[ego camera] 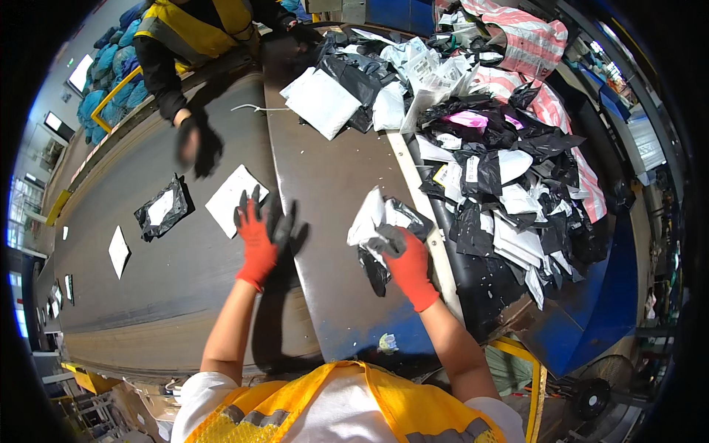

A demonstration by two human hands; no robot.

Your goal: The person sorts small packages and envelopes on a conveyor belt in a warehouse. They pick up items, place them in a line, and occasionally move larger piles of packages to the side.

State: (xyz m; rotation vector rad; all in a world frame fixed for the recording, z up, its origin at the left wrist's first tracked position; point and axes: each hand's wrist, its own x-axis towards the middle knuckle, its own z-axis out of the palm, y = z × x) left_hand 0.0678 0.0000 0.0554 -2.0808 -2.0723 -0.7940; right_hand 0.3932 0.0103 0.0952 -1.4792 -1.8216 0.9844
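Observation:
My left hand (257, 238), in a red glove with dark grey fingertips, is over the conveyor belt (221, 282) with its fingers apart. Its fingertips overlap the lower right edge of a white parcel (231, 202); whether they touch it I cannot tell. My right hand (407, 260), gloved alike, grips a white mailer bag (368, 219) above the brown metal ledge. Beside and under that bag is a black plastic mailer (412, 215) with a white label. The right fingers are bent, and the palm side is hidden.
A heap of black and white mailers (487, 188) lies right of a pale rail (443, 266), with a red-striped sack (526, 44) behind. Across the belt, a co-worker's dark-gloved hand (199, 145) is blurred. A black parcel (162, 209) and a white one (118, 252) lie farther left.

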